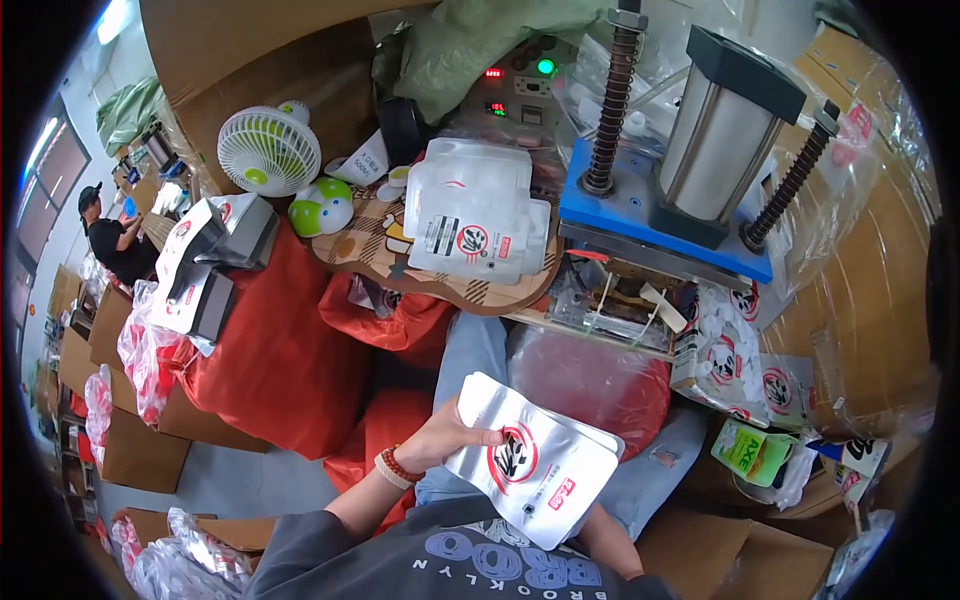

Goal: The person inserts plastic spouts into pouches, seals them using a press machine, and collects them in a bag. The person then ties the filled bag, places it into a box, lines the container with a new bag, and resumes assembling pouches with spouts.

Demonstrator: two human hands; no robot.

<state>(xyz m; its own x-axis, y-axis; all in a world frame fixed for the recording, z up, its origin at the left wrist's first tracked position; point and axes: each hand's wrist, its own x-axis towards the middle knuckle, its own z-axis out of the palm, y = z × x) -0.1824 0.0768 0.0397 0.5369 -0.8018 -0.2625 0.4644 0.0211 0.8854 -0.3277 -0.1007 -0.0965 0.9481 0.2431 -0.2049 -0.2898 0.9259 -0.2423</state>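
A small stack of white printed pouches [540,465] with a red and black round mark is held over my lap. My left hand [440,437] grips the stack at its left edge, thumb on top and the other fingers underneath. At the lower right, my right hand [597,527] is mostly behind the pouches, and its fingers are hidden. More flat pouches [478,215] lie piled on a brown patterned board [465,290] in front of me. Right of the board stands a press with a blue plate [665,215], springs and a metal cylinder [710,145].
A white and green fan [270,150] stands at the board's left end. Pouch stacks [215,235] rest on a red sack [280,340]. Cardboard boxes [140,445] are at left, others [730,555] at lower right. Far left, a person in dark clothes [115,240] is at work.
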